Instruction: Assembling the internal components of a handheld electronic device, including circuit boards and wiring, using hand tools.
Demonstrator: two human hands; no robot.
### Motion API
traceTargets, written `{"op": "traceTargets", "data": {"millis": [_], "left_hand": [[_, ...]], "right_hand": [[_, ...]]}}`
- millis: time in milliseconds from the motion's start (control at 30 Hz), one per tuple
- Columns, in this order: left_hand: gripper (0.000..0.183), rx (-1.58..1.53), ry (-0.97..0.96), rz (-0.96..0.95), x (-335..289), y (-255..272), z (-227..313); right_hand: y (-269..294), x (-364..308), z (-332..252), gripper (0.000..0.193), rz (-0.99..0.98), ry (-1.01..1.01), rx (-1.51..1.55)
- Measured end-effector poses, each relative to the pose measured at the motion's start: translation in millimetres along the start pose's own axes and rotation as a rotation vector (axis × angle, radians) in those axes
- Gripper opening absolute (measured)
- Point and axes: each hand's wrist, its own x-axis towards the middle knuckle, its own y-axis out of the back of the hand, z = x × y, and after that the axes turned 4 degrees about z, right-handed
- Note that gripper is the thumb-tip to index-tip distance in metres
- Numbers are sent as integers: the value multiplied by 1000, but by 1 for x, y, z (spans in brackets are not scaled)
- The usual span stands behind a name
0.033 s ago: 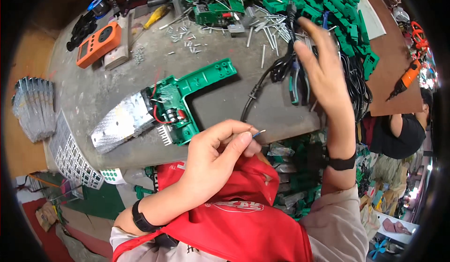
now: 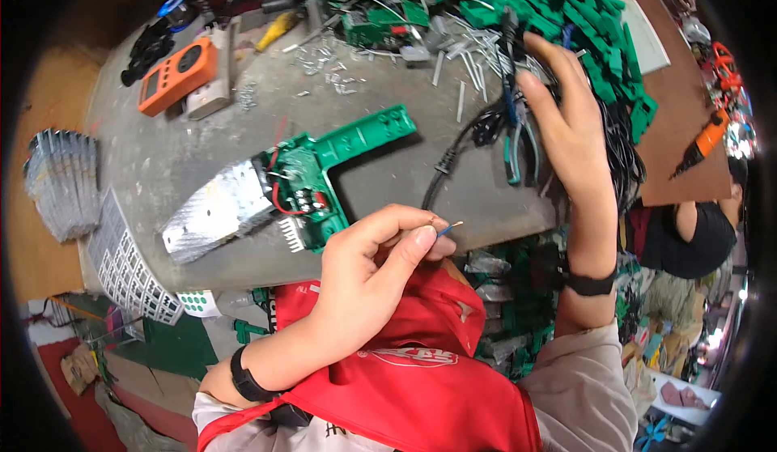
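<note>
My left hand (image 2: 376,262) is closed in a pinch on a cord end, where a thin blue wire (image 2: 444,230) with a bare tip sticks out past the thumb. From there the black power cord (image 2: 438,178) runs up the bench. My right hand (image 2: 571,124) is held over the bench, its thumb and fingers apart with nothing gripped. Beside it, pliers (image 2: 513,157) with teal-and-black handles lie near the cord. Left of my hands rests an opened green plastic housing (image 2: 364,135) with red wires and electronic parts inside. A silvery wrapped piece (image 2: 218,209) adjoins it.
Green plastic parts (image 2: 595,15) and circuit boards (image 2: 368,27) are heaped at the back. Loose metal pins (image 2: 477,63) lie before them. An orange meter (image 2: 180,76) and a yellow screwdriver (image 2: 278,29) are at the back left. Coiled black cords (image 2: 619,157) hang at the right.
The view has shifted slightly, so the bench things sit a little further right. My right hand stays beside the pliers with its fingers apart. My left hand keeps its pinch on the cord end.
</note>
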Motion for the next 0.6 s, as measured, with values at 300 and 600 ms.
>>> {"op": "traceTargets", "data": {"millis": [300, 600], "left_hand": [[10, 108, -424, 265, 11, 39, 28], [4, 194, -477, 608, 4, 106, 26]], "right_hand": [[-70, -27, -66, 31, -427, 339, 337], [-95, -5, -71, 8, -282, -28, 377]]}}
